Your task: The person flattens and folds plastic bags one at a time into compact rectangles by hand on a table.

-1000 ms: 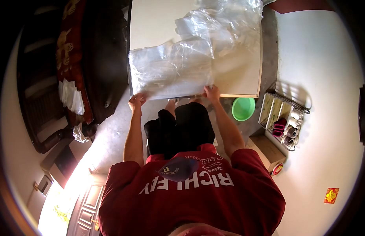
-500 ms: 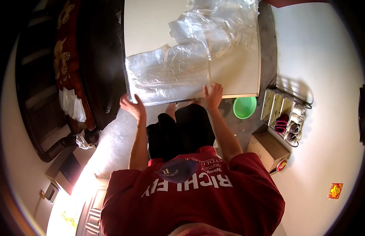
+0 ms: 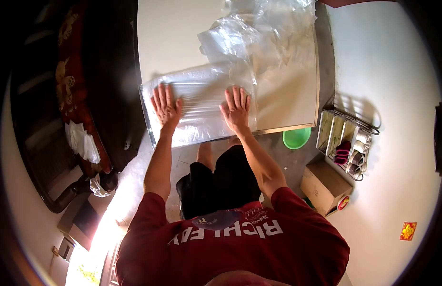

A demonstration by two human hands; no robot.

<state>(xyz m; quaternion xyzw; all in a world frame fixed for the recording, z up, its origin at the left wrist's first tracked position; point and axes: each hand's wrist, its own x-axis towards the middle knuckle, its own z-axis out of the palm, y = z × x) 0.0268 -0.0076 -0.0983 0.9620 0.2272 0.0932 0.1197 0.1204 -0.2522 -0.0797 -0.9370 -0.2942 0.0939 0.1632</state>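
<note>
A clear plastic bag (image 3: pixel 202 81) lies spread flat along the near edge of the pale table (image 3: pixel 287 102). Pressed palm-down on its left part is my left hand (image 3: pixel 165 106), fingers spread. My right hand (image 3: pixel 236 107) rests flat on the right part of the same bag, its fingers also apart. Creases run across the plastic between the two hands. Farther back on the table, a crumpled heap of clear plastic bags (image 3: pixel 264 33) reaches to the far right edge and meets the flat bag's back right corner.
Below the table's right corner, a green basin (image 3: pixel 296 138) is on the floor. A shoe rack (image 3: pixel 330 132) with shoes and a cardboard box (image 3: pixel 324 186) stand by the right wall. Dark wooden furniture (image 3: pixel 45 143) with white bags (image 3: pixel 83 143) is on the left.
Both hands have moved from the near corners of the bag forward onto its surface and now lie flat. The plastic under them looks flatter, with creases across it.
</note>
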